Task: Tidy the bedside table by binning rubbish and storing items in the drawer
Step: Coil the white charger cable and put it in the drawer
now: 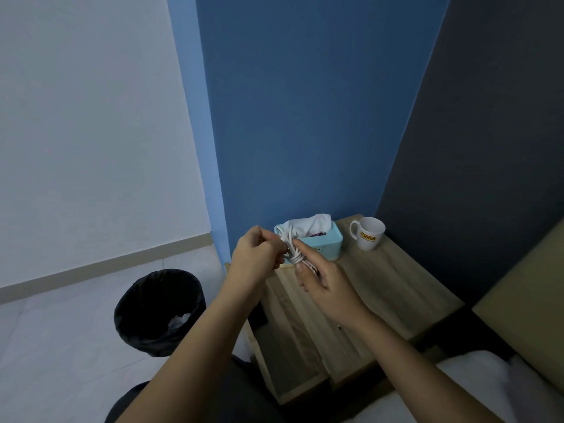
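Closest in, two bare forearms reach forward over dark trousers [213, 389] and a wooden bedside table [381, 294]. A lower wooden part of the table juts toward the viewer; whether that is an open drawer I cannot tell.

Between the hands, above the table's front left part and not touching the top, sits a thin white cable [293, 253]. It is gathered into a small bundle of several long loops, with a few turns wound crosswise round its middle.

The right hand [323, 279] grips the lower end of the bundle, with its fingers curled close round the loops and the thumb lying along them. The left hand [259, 254] is closed narrow, and its fingertips pinch the cable at the wound middle.

On the pale floor left of the table stands a black bin [158, 312] lined with a dark bag, with something white and crumpled inside.

Just behind the cable, a teal tissue box [323, 242] rests on the table with white tissue standing out of its top. A white mug [369, 233] with a yellow label stands near the box to its right, at the table's back corner. Behind both rises a blue wall [305, 117].
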